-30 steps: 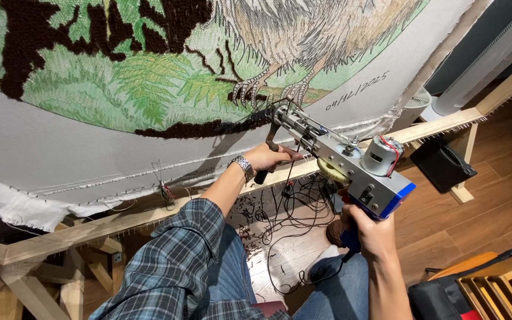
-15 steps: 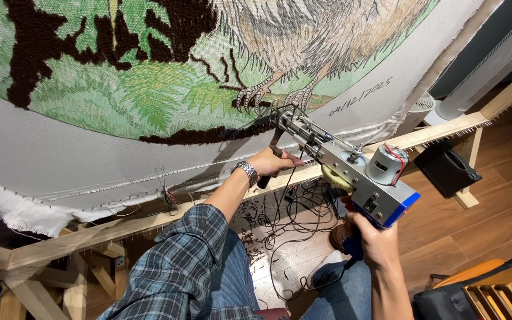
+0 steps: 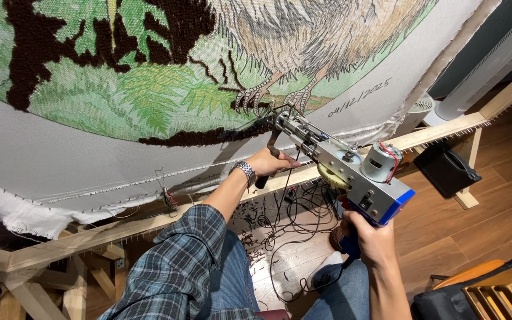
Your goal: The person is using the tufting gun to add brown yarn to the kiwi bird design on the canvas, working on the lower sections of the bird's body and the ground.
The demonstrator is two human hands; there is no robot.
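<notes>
My left hand (image 3: 272,162) has its fingers (image 3: 285,159) curled shut around the dark front handle (image 3: 266,167) of the tufting gun (image 3: 346,170), the thumb side up near the cloth, a metal watch (image 3: 245,172) on that wrist and a plaid sleeve (image 3: 180,261) running back from it. My right hand (image 3: 371,237) is closed tight around the blue rear grip (image 3: 351,244) under the gun's body, knuckles toward the camera. Between the two hands the gun sits tilted, its silver and blue housing low at the right, a yellow gear (image 3: 329,176) and a round motor (image 3: 382,161) on its upper side, and its needle end (image 3: 281,117) pressed against the stretched backing cloth (image 3: 90,160) at the right end of a dark brown tufted band (image 3: 197,137), just below the bird's claws (image 3: 271,99). Above that lies green fern tufting (image 3: 149,95) inside a curved outline. The cloth is pinned on a wooden frame (image 3: 78,237), whose lower rail passes behind my left wrist. Below, black cables (image 3: 294,219) and yarn scraps lie on the wooden floor (image 3: 475,231), and a black box (image 3: 447,170) stands by the frame leg.
</notes>
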